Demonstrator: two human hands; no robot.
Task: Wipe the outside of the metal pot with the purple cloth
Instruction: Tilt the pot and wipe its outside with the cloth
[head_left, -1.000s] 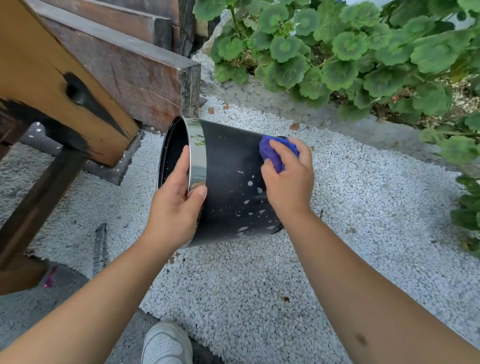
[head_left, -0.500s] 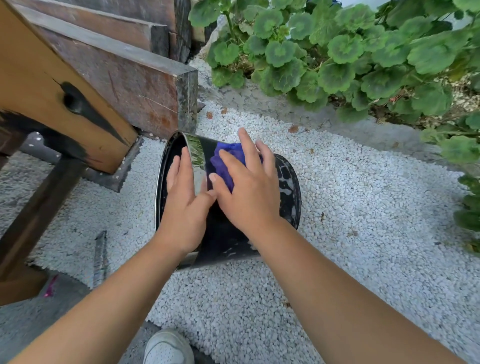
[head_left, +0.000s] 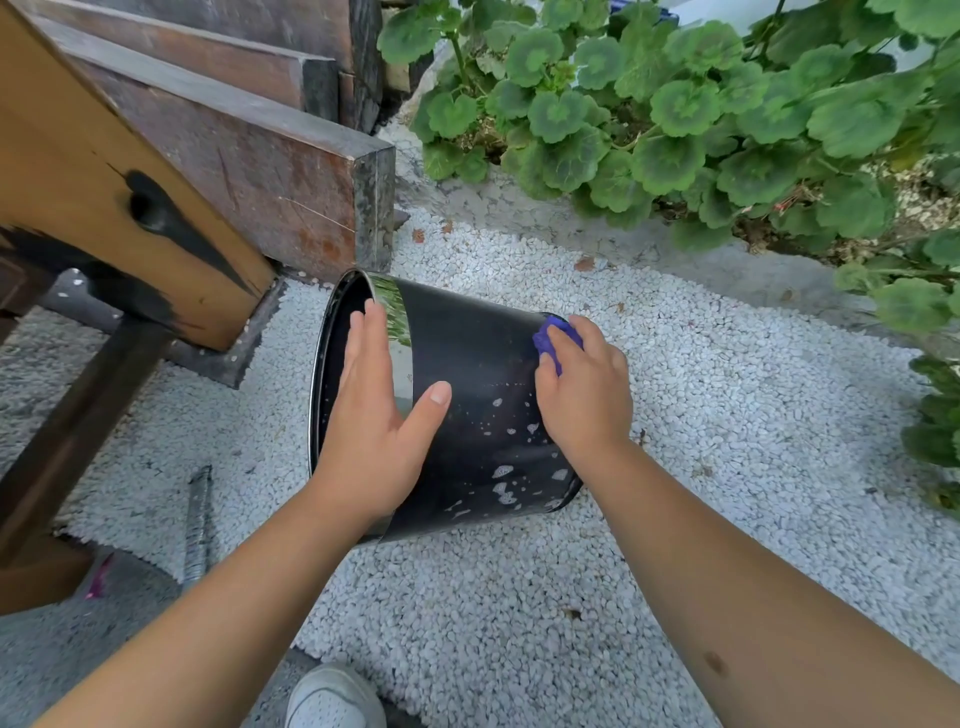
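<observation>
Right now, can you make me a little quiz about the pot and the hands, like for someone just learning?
1. True or false: the metal pot stands upright on the gravel.
2. Which hand holds the purple cloth? A) left hand B) right hand C) neither
3. Fill in: the left hand rests with straight fingers near the pot's shiny ____.

Key:
1. False. It lies tipped on its side, mouth towards the wooden beam.
2. B. The right hand presses the cloth on the dark wall near the pot's base end.
3. Rim.
</observation>
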